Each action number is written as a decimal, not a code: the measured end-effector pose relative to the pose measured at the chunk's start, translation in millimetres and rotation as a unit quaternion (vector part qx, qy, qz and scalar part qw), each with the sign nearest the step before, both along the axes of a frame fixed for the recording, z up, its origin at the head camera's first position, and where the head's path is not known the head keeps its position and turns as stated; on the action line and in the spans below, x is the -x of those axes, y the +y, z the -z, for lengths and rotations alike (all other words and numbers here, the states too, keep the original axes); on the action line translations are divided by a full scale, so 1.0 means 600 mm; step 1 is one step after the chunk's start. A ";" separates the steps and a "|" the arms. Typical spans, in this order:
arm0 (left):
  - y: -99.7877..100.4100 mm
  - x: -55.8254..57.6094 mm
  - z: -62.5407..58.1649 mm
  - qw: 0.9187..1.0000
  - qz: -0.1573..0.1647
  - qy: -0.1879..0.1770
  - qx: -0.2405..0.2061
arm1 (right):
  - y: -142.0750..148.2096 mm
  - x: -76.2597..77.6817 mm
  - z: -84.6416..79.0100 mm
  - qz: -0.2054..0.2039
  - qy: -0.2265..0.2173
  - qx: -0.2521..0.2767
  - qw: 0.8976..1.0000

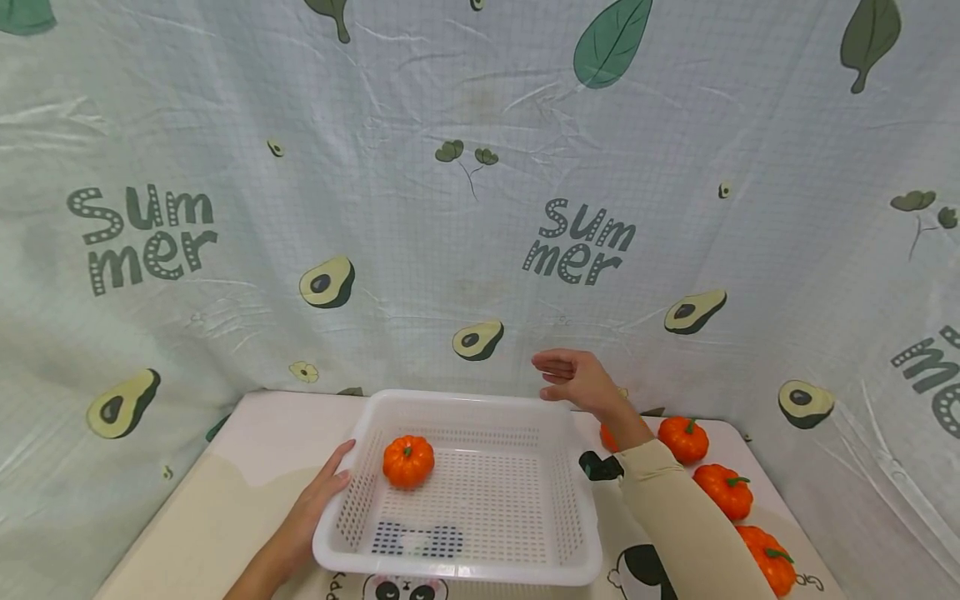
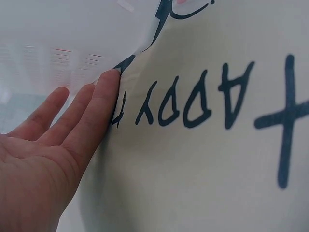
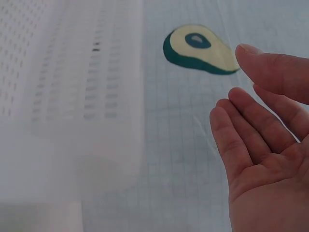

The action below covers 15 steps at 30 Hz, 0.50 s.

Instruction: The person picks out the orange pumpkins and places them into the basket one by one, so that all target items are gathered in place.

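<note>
A white perforated plastic basket stands on the table, and one small orange pumpkin lies inside it at the left. My left hand rests against the basket's left side; the left wrist view shows its fingers extended along the basket's wall. Above the basket's far right corner, my right hand is raised with nothing in it. In the right wrist view its fingers are loosely bent, apart from the basket.
Along the table's right side lie several more orange pumpkins, one partly hidden behind the right forearm. A printed cloth with avocados and leaves hangs behind the table. The cream table cover carries cartoon drawings and lettering.
</note>
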<state>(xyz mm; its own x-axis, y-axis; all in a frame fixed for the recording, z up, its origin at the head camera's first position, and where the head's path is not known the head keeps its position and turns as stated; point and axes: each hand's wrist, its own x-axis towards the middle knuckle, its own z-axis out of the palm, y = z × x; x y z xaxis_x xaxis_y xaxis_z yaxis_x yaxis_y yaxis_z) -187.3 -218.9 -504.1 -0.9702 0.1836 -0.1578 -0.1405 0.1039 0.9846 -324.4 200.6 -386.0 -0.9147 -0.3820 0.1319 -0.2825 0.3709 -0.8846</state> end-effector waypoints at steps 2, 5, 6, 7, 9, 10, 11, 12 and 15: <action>0.000 -0.001 -0.001 1.000 0.001 0.002 0.005 | 0.008 -0.001 -0.001 0.010 -0.001 -0.008 1.000; 0.001 -0.001 -0.001 1.000 -0.003 -0.001 0.006 | 0.021 -0.001 -0.001 0.029 -0.008 -0.016 0.999; 0.002 -0.001 -0.001 1.000 -0.006 -0.004 0.006 | 0.026 -0.001 0.000 0.032 -0.011 -0.015 0.999; 0.002 -0.001 -0.001 1.000 -0.008 -0.005 0.005 | 0.031 0.000 0.001 0.034 -0.013 -0.013 0.999; 0.003 -0.001 -0.001 1.000 -0.011 -0.006 0.000 | 0.042 0.001 0.003 0.040 -0.020 -0.005 0.999; 0.002 -0.001 -0.001 1.000 -0.009 -0.005 0.000 | 0.047 0.001 0.004 0.041 -0.022 -0.001 0.999; 0.002 -0.002 -0.002 1.000 -0.011 -0.005 -0.002 | 0.051 0.002 0.005 0.042 -0.024 0.002 0.999; 0.002 -0.002 -0.002 1.000 -0.009 -0.003 -0.003 | 0.057 0.003 0.006 0.042 -0.023 0.004 0.999; 0.000 -0.002 -0.002 1.000 -0.004 0.000 -0.003 | 0.071 0.002 0.009 0.054 -0.021 -0.002 0.998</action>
<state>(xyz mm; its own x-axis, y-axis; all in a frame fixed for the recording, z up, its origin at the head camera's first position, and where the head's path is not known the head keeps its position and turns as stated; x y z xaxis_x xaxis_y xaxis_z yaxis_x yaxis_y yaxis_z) -185.8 -218.7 -502.9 -0.9717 0.1770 -0.1566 -0.1411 0.0970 0.9852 -325.8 243.4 -391.2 -0.9552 -0.2813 0.0922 -0.2041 0.4000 -0.8935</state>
